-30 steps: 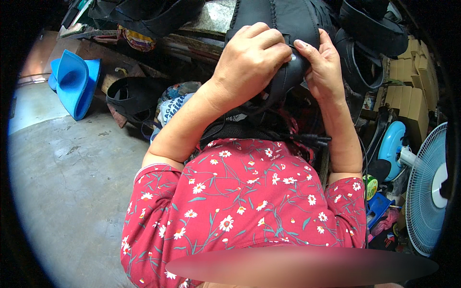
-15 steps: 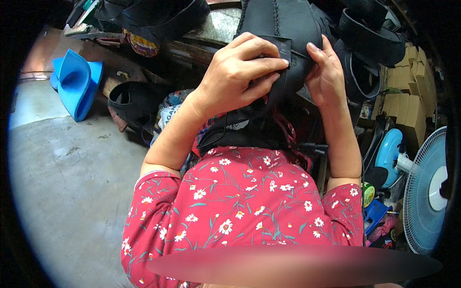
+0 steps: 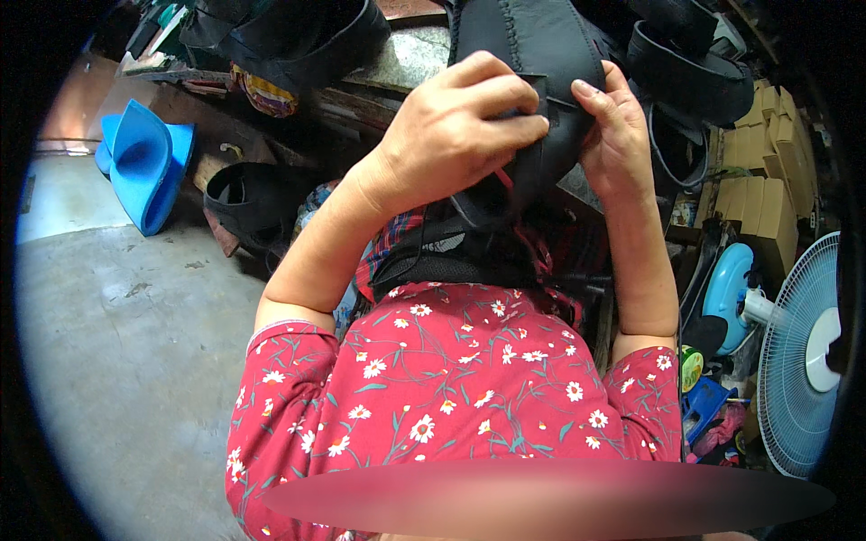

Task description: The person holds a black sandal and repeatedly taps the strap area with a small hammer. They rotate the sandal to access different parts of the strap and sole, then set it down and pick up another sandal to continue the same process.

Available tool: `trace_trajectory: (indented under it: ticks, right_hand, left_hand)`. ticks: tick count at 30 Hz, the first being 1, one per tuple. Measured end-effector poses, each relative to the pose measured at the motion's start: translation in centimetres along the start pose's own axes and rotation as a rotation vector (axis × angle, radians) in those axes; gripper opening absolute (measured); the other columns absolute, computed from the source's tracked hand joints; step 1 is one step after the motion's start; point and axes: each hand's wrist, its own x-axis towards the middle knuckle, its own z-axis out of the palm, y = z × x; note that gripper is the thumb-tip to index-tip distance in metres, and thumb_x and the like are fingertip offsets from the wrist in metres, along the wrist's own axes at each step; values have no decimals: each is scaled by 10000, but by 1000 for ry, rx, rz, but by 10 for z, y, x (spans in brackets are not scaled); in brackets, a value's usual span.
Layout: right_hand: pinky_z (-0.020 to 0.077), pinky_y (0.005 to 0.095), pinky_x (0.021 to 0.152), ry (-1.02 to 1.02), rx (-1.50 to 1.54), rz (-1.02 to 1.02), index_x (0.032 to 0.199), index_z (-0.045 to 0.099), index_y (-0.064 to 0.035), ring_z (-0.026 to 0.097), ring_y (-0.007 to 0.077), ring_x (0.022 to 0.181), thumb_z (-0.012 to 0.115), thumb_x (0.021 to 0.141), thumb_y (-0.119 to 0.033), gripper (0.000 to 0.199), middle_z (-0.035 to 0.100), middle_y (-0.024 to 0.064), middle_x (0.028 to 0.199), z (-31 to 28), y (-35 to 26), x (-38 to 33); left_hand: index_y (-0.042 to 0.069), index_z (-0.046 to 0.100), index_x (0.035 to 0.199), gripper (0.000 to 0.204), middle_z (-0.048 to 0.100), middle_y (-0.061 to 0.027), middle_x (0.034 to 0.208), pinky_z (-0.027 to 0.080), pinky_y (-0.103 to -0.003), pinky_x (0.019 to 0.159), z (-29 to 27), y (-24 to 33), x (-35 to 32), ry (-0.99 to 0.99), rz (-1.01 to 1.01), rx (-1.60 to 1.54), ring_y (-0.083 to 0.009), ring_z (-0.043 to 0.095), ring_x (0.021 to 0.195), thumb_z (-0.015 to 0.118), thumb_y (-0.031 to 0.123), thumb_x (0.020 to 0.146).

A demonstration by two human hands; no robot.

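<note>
We see one black padded piece [image 3: 541,63] with stitched seams held up in front of the chest, near the top middle of the view, and it sits between both hands. One small black strap tab [image 3: 532,99] on its lower part is pinched by the fingers. Around it we count at least three more black moulded pieces: one at the upper left [image 3: 298,32], one at the upper right [image 3: 695,77] and one lower down on the floor [image 3: 248,194]. There is one blue plastic stool [image 3: 144,162] tipped on its side at the left, one stack of brown cardboard boxes [image 3: 767,180] at the right, and one pale blue fan [image 3: 798,361] at the right edge.

Behind the piece we make out a worn, mottled bench top [image 3: 415,59]. The floor [image 3: 117,361] is bare grey concrete, stained in places. The place looks like a cluttered workshop.

The left hand [image 3: 460,126] comes up from the lower left, its forearm slanting, its fingers curled tight over the front of the piece at the tab. The right hand [image 3: 613,135] rises nearly straight, thumb pressed on the piece's right edge, fingers wrapped behind it. Both arms wear short red flowered sleeves [image 3: 451,397].
</note>
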Motion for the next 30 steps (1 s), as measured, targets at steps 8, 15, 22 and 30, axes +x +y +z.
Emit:
trace_trajectory:
  ticks: [8, 15, 22, 30]
  right_hand:
    - [562, 280, 781, 13, -165, 8, 1221, 474, -29, 663, 148, 877, 724, 767, 45, 523, 641, 83, 1022, 6, 1, -2]
    - [565, 291, 827, 23, -217, -68, 1240, 465, -23, 651, 146, 920, 730, 759, 43, 553, 621, 82, 1073, 4, 4, -3]
    - [563, 283, 836, 6, -216, -92, 1247, 464, -25, 645, 139, 928, 734, 747, 35, 571, 618, 73, 1066, 1, 8, -5]
    - [554, 291, 850, -17, -216, -113, 1255, 461, -25, 644, 146, 931, 718, 769, -5, 550, 624, 76, 1052, 2, 12, -3]
  left_hand:
    - [95, 688, 917, 313, 626, -34, 950, 532, -353, 813, 3, 2, 1, -47, -18, -100, -249, 595, 955, 724, 93, 606]
    - [56, 699, 909, 162, 635, -76, 895, 492, -346, 730, 15, -2, 6, 166, -219, 58, -266, 601, 828, 742, 57, 753]
    - [57, 673, 842, 128, 625, -63, 870, 454, -347, 734, 15, -11, 12, 93, -160, -48, -254, 560, 827, 747, 79, 740]
    - [35, 574, 902, 235, 574, -111, 894, 451, -380, 774, 31, -5, 14, 187, -534, -281, -295, 543, 859, 722, 91, 728]
